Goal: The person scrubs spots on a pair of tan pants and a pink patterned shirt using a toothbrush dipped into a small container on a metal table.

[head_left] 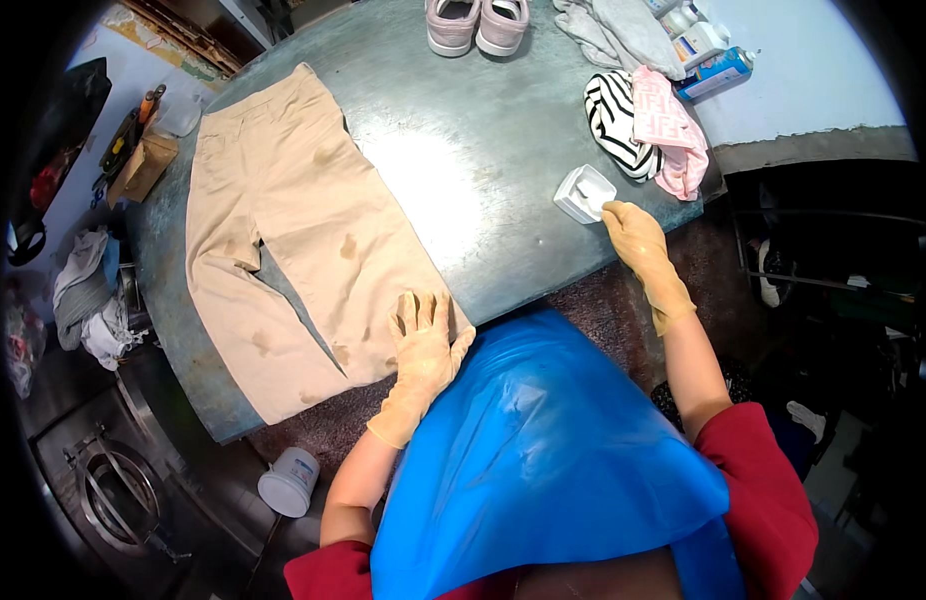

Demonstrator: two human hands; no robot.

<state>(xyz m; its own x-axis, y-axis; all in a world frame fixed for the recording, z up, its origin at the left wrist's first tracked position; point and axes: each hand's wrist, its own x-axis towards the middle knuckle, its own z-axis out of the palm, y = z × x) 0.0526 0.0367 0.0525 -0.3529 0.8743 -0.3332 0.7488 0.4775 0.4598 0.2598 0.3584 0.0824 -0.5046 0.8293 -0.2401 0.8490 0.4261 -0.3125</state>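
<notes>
Beige trousers [283, 172] with several brownish stains lie spread on a grey-green metal-look table [508, 277]. My left hand [422, 352], in a yellowish rubber glove, rests flat with fingers apart on the hem end of the nearer trouser leg, holding nothing. My right hand [635, 232], gloved alike, is at the near rim of a small white plastic tub [581, 199]. Its fingertips are pinched together over a small white thing that reaches into the tub; what it is I cannot tell. A blue apron [538, 450] covers my front.
Pink shoes [478, 26] stand at the table's far edge. Striped cloth [620, 124], pink cloth [673, 135], grey cloth [613, 34] and a blue spray can [718, 71] lie at the right. A white bucket [289, 482] is on the floor. A tool box [143, 165] stands left.
</notes>
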